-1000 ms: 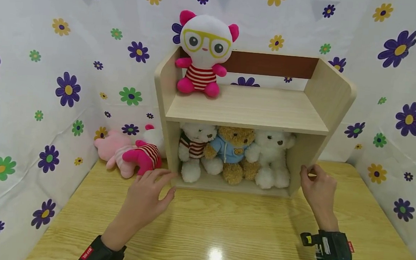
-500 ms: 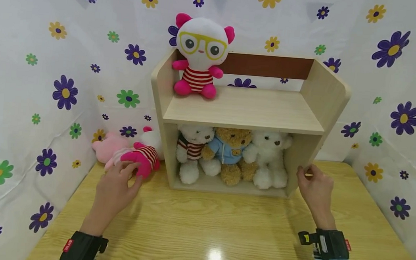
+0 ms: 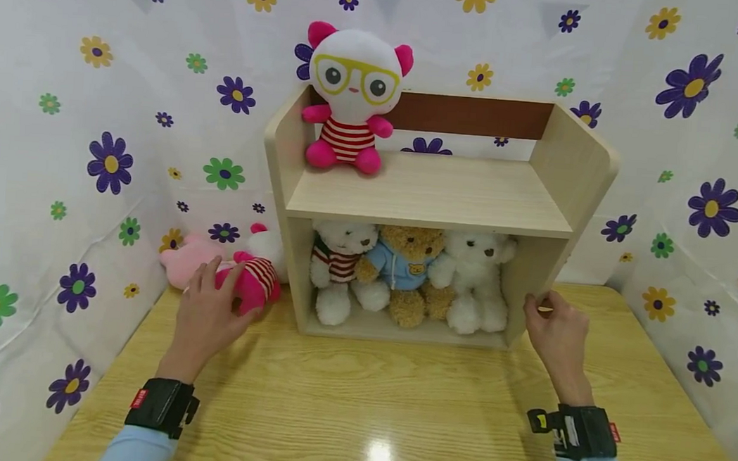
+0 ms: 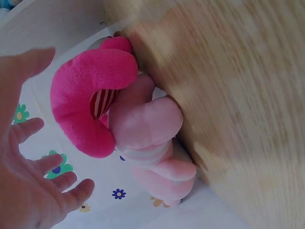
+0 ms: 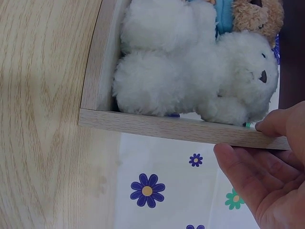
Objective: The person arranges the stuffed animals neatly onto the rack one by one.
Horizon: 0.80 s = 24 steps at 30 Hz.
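You have two hands in view. Your left hand is spread and holds nothing, its fingers just beside one magenta doll. Your right hand pinches the right side panel of one shelf unit. Two plush toys lie on the table left of that unit: the magenta doll and one pale pink toy. Three bears sit in the lower compartment: two white, one brown. One glasses doll sits on the upper tier.
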Available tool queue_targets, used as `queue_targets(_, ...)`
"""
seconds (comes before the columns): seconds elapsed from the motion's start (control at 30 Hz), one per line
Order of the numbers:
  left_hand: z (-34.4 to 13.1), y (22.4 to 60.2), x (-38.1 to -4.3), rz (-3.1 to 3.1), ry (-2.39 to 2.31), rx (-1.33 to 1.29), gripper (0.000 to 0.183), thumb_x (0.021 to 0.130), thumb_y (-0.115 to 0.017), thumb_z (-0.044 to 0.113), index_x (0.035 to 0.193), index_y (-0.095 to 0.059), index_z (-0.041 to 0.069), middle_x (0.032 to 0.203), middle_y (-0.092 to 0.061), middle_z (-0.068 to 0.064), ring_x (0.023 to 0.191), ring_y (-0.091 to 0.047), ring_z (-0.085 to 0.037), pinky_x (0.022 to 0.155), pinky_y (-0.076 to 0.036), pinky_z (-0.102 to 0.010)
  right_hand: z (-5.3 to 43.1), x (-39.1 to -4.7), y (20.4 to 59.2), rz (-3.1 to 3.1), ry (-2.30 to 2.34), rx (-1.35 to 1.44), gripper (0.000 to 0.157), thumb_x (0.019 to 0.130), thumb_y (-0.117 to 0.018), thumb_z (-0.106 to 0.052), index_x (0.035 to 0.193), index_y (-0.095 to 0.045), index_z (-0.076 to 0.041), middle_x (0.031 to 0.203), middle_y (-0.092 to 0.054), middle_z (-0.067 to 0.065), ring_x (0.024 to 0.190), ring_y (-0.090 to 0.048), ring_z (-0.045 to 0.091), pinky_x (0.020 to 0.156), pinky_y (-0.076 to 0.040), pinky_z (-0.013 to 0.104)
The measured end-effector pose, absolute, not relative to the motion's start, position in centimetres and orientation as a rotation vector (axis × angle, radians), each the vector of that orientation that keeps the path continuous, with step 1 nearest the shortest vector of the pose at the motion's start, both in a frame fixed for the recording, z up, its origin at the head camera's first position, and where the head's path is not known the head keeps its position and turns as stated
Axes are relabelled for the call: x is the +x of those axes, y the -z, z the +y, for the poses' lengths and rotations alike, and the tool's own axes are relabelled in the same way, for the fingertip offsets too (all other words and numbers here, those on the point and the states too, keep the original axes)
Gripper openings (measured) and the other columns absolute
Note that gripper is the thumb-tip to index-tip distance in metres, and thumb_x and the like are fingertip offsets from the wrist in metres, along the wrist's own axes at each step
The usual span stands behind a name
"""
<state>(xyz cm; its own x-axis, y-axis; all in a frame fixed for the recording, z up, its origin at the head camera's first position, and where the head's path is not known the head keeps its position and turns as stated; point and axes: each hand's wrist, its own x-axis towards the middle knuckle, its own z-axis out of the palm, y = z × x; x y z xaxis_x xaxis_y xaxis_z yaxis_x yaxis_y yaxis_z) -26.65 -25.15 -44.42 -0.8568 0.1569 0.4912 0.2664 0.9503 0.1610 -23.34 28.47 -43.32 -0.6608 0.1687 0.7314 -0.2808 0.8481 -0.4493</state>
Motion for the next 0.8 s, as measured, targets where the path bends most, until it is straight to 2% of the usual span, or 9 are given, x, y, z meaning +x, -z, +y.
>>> queue_targets(0.1,-25.0,44.7,-26.8,-2.670,0.280,-0.291,0.091,0.074,-0.089,0.033,0.150,-0.045,0.012,0.154,-0.035,-0.032,0.140,-0.033,-0.059,0.096,-0.040,-0.080,28.4,-23.3,43.3,-2.192,-0.692,0.083,0.016,0.090,-0.068,-0.003,0.078,-0.067,0.008,0.068,-0.071,0.024,0.058,-0.072,0.038,0.054,-0.033,0.001)
queue_targets(0.23,-24.8,45.2,-26.8,-2.666,0.215,-0.305,0.094,0.071,-0.092,0.032,0.151,-0.044,0.016,0.150,-0.039,-0.033,0.137,-0.037,-0.058,0.093,-0.043,-0.079,28.3,-23.3,43.4,-2.190,-0.686,0.084,0.017,0.089,-0.068,-0.002,0.075,-0.067,0.008,0.067,-0.070,0.024,0.055,-0.071,0.037,0.051,-0.034,0.003)
queue_targets(0.37,-24.6,45.8,-26.6,-2.663,0.181,-0.285,0.089,0.071,-0.092,0.031,0.147,-0.049,0.014,0.147,-0.042,-0.033,0.135,-0.040,-0.056,0.091,-0.045,-0.076,28.2,-23.3,43.6,-2.191,-0.668,0.078,0.020,0.089,-0.068,-0.003,0.072,-0.065,0.006,0.065,-0.070,0.024,0.052,-0.069,0.036,0.048,-0.036,0.008)
queue_targets(0.53,-24.3,46.2,-26.7,-2.625,0.183,-0.258,0.085,0.069,-0.094,0.031,0.140,-0.052,0.011,0.144,-0.045,-0.031,0.131,-0.043,-0.054,0.091,-0.045,-0.074,28.3,-23.2,43.5,-2.195,-0.677,0.080,0.018,0.090,-0.068,-0.003,0.074,-0.066,0.006,0.066,-0.070,0.024,0.052,-0.069,0.036,0.048,-0.034,0.006)
queue_targets(0.67,-24.0,46.5,-26.8,-2.558,0.170,-0.224,0.081,0.068,-0.094,0.035,0.132,-0.053,0.007,0.133,-0.051,-0.032,0.120,-0.049,-0.054,0.087,-0.045,-0.067,28.2,-23.2,43.3,-2.190,-0.677,0.098,0.018,0.090,-0.069,-0.002,0.074,-0.066,0.005,0.066,-0.071,0.024,0.051,-0.069,0.035,0.047,-0.033,0.005)
queue_targets(0.8,-24.0,47.0,-26.7,-2.523,0.181,-0.169,0.073,0.072,-0.092,0.032,0.125,-0.052,0.002,0.121,-0.053,-0.032,0.108,-0.052,-0.054,0.085,-0.045,-0.066,28.2,-23.2,43.2,-2.182,-0.685,0.103,0.018,0.090,-0.068,-0.001,0.074,-0.066,0.005,0.066,-0.070,0.024,0.051,-0.069,0.035,0.048,-0.033,0.004)
